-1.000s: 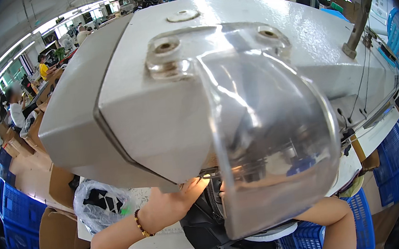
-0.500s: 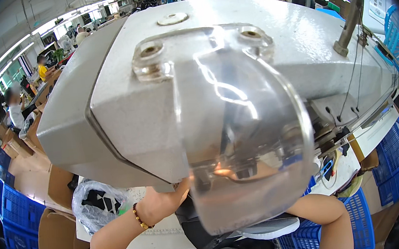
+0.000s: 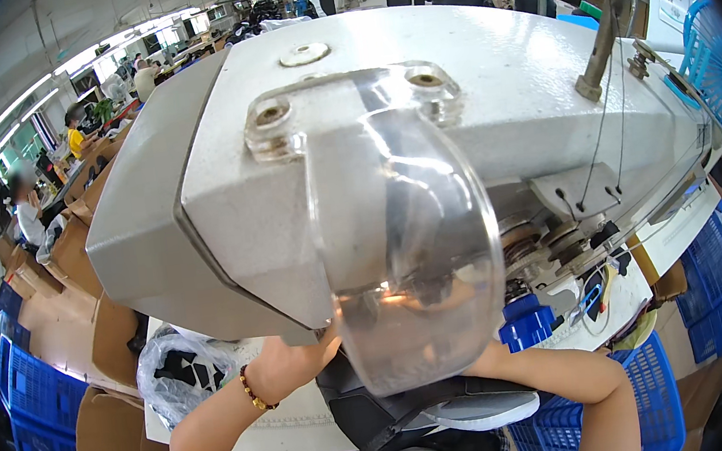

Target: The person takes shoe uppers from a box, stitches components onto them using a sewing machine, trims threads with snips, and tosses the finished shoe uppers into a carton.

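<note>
A large off-white sewing machine (image 3: pixel 241 186) fills the middle, with a clear plastic guard (image 3: pixel 408 247) screwed to its front. My left hand (image 3: pixel 292 362), a beaded bracelet at its wrist, reaches under the left end of the machine head, which hides its fingers. My right hand (image 3: pixel 469 356) shows mostly as a blur through the guard, so its fingers cannot be made out. Below the guard, between my forearms, lies a black shoe (image 3: pixel 361 417) with a pale grey and white sole (image 3: pixel 489 412). Where the hands touch it is hidden.
A clear plastic bag (image 3: pixel 183 370) of black pieces lies on the white table (image 3: pixel 300 433), left. Right of the guard are a blue plastic part (image 3: pixel 528 322) and scissors. Blue crates (image 3: pixel 648 398) stand low on both sides, cardboard boxes at left. Other people sit far left.
The view has shifted, so the machine and guard sit lower, the guard further left. More of the blue part and metal pulleys shows. The shoe's black upper is more visible; my left arm barely moved.
</note>
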`<state>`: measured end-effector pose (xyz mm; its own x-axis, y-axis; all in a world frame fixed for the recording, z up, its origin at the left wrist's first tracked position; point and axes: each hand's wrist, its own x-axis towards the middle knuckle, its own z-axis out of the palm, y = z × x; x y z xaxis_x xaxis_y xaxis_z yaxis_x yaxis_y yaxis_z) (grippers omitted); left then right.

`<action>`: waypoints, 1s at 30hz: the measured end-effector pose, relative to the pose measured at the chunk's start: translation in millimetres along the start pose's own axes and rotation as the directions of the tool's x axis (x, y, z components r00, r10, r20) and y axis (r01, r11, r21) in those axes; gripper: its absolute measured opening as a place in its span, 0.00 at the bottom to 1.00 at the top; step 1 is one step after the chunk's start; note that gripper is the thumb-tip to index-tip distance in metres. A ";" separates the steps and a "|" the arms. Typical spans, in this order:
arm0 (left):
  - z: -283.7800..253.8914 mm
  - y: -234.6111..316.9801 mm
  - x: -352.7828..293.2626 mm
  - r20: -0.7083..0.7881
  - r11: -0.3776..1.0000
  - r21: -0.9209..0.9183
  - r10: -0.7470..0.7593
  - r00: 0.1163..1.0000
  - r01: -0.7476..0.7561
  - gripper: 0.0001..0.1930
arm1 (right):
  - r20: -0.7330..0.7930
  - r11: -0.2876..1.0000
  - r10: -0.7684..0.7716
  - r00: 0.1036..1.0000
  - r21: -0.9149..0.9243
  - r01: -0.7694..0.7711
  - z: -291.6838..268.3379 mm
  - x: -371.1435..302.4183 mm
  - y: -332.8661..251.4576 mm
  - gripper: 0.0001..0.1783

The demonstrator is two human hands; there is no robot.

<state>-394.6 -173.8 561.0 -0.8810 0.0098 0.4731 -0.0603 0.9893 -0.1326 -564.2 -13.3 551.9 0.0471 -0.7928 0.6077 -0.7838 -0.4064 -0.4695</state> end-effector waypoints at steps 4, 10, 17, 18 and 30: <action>-4.2 2.6 3.6 0.017 0.989 -0.124 -0.080 0.997 0.082 0.19 | -0.031 0.997 0.073 0.997 0.029 -0.072 12.0 -2.0 7.3 0.04; 12.3 2.0 -0.2 0.043 0.962 -0.220 -0.158 0.987 0.163 0.14 | 0.131 0.815 0.506 0.853 0.251 -0.522 1.4 7.0 -2.9 0.11; -69.1 32.1 -17.6 -0.066 0.905 -0.354 -0.275 0.959 0.235 0.08 | 0.197 0.921 0.140 0.970 0.335 -0.200 42.4 -9.4 -51.1 0.08; -77.4 40.9 -30.5 0.080 0.886 -0.270 -0.370 0.926 0.377 0.13 | 0.127 0.938 0.011 0.992 0.343 -0.054 48.1 -6.9 -58.1 0.10; -85.1 47.3 -69.3 0.380 0.604 -0.396 -0.578 0.722 0.692 0.16 | -0.059 0.852 0.089 0.994 0.521 -0.046 66.4 26.1 -72.9 0.14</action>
<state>-296.5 -115.3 596.1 -0.7798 -0.6200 0.0869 -0.4600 0.6616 0.5922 -464.8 -34.5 559.5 -0.0595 -0.7977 0.6001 -0.3478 -0.5470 -0.7615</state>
